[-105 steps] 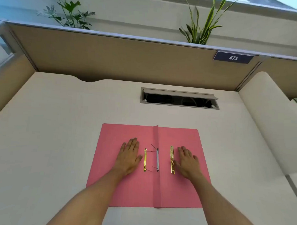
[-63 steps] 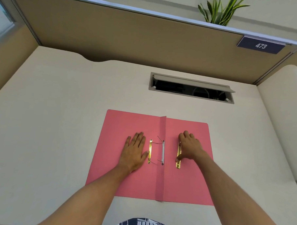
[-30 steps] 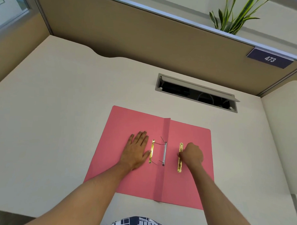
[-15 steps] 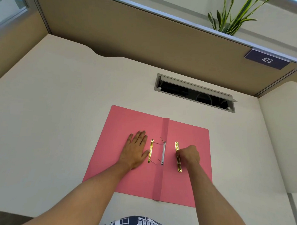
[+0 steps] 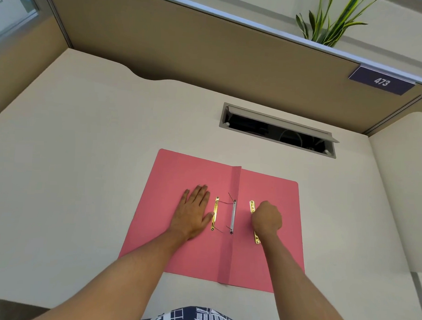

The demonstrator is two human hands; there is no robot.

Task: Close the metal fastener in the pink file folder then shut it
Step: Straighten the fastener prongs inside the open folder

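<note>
The pink file folder (image 5: 180, 173) lies open and flat on the desk. Along its spine sits a white strip (image 5: 232, 215) with two thin metal prongs sticking up and left. A gold bar (image 5: 215, 214) lies on the left leaf beside the prongs. My left hand (image 5: 193, 213) rests flat on the left leaf, fingers apart, its thumb against that bar. A second gold bar (image 5: 252, 206) lies loose on the right leaf. My right hand (image 5: 266, 216) is curled over its middle, fingers closed on it; both ends of the bar show.
The beige desk (image 5: 84, 154) has an open cable hatch (image 5: 279, 131) just beyond the folder. Brown partition walls (image 5: 210, 46) close off the back and left, with a number plate 473 (image 5: 381, 81) and a plant (image 5: 332, 20) above. A rounded desk section (image 5: 405, 180) rises at right.
My right hand has curled from flat into a fist over the right gold bar, which tilted slightly. The left hand stayed flat. The camera shifted a little.
</note>
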